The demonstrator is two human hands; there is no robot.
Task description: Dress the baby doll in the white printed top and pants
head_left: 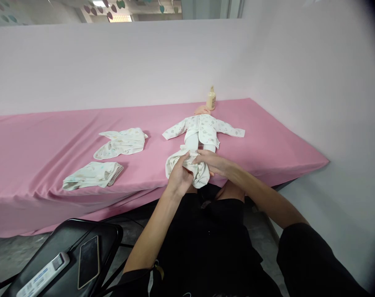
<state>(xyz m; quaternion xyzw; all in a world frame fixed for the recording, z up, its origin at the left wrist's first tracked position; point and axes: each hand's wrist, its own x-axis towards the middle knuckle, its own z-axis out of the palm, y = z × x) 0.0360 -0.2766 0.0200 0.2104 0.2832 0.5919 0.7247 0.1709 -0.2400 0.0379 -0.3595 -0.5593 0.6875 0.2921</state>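
Note:
A baby doll lies on its back with its head [202, 109] toward the wall. It wears a white printed baby jacket [206, 126], both sleeves spread out sideways. White shows on its upper legs. At the lower legs, a bunched white baby garment [201, 176] is gathered up; whether it is trousers I cannot tell. My left hand [180, 175] grips the bunched cloth from the near left, thumb on top. From the right, my right hand [210, 161] pinches the same cloth at its upper edge. The doll's feet are mostly hidden by cloth and hands.
A pink-covered table [150, 169] runs along the wall. Left lie a loosely folded printed garment [122, 142] and a folded printed cloth [93, 175]. A pump bottle [211, 99] stands beyond the doll's head. A black chair [66, 239] holds a phone [89, 262] and a white device [43, 276].

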